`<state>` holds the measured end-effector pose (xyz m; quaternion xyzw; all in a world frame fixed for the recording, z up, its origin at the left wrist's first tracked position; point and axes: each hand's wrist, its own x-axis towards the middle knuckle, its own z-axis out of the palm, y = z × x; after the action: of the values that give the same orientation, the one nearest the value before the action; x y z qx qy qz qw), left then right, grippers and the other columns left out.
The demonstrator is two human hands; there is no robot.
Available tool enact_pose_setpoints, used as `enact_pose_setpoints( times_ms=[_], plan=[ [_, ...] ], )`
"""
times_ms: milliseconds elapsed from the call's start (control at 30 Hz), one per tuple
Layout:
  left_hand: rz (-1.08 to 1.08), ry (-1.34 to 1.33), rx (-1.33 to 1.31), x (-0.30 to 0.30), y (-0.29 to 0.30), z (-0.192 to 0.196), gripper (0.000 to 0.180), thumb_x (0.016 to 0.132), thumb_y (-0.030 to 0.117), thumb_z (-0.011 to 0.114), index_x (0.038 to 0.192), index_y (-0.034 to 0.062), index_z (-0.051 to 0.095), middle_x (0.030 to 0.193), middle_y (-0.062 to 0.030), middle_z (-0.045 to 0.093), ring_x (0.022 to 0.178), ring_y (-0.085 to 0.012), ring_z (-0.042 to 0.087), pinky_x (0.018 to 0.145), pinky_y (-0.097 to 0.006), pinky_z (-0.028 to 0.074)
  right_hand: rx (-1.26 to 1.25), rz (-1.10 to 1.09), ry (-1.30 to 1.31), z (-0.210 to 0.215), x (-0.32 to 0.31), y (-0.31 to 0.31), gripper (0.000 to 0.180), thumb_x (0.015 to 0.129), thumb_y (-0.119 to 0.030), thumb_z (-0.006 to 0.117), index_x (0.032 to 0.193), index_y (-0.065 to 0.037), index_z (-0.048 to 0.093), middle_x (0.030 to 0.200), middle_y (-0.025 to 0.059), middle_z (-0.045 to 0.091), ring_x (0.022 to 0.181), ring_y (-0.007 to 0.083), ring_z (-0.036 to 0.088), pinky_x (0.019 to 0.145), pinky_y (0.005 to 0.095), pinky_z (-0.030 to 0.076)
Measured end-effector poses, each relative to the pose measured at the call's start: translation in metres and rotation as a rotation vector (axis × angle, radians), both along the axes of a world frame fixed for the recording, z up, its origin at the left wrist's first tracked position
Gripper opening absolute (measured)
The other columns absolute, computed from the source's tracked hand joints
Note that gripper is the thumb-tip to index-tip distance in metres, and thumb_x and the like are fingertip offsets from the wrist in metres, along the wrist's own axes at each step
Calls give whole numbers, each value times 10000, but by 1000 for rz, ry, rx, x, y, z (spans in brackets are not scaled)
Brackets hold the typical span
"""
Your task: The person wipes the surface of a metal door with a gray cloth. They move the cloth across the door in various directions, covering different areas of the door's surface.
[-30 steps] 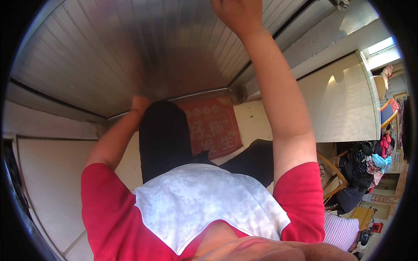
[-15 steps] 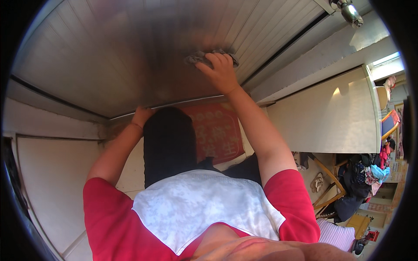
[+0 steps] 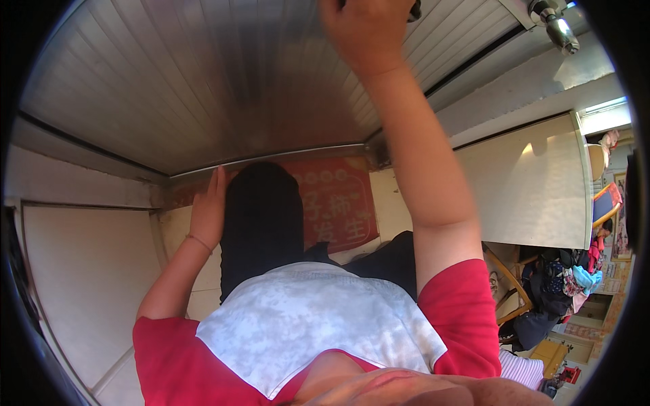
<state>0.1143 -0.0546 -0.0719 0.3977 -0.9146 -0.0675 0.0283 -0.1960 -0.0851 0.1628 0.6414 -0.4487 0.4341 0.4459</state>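
In front of me stands a ribbed, shiny metal door panel (image 3: 162, 88). My right hand (image 3: 369, 30) is high against it at the top edge of the view, its fingers partly cut off. A dark scrap of the grey cloth (image 3: 415, 11) shows beside the hand, which is closed on it; most of the cloth is out of sight. Beside my dark-trousered knee (image 3: 264, 210), my left hand (image 3: 208, 210) points up with straight fingers, tips near the panel's bottom edge. Nothing shows in that hand.
Under my knee lies a red mat (image 3: 338, 210) with pale markings. A metal door handle (image 3: 560, 30) juts out at the upper right. A pale board (image 3: 535, 183) stands to the right, with a chair (image 3: 518, 308) heaped with clothes (image 3: 575, 281) behind it. Another pale panel (image 3: 88, 271) is on the left.
My right hand has slid up the panel with the cloth, to the top of the view. My left hand has drawn back slightly from the panel's lower edge, fingers now straightened.
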Motion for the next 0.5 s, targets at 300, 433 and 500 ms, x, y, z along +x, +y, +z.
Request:
enact_pose_setpoints(
  times_ms=[300,433,500],
  plan=[
    [-37,48,-231,5,26,37,722,788,-88,487,1469,14,271,1454,-180,386,978,-303,575,933,-381,440,453,-15,199,-212,-26,24,375,757,-164,590,1108,-295,589,1136,26,524,1053,242,492,874,447,385],
    [-5,454,-55,-16,31,56,630,834,-68,498,1438,31,349,1367,-179,477,1048,-293,565,960,-371,429,857,-98,108,-272,-44,59,412,746,-118,618,1137,-246,593,1200,79,524,1109,287,500,910,448,403],
    [-20,663,117,-32,39,62,577,862,-35,508,1420,39,382,1308,-173,524,1071,-283,565,972,-365,421,937,-65,-180,-260,-40,77,494,718,-79,652,1188,-205,566,1211,114,520,1119,322,497,935,447,409]
  ],
)
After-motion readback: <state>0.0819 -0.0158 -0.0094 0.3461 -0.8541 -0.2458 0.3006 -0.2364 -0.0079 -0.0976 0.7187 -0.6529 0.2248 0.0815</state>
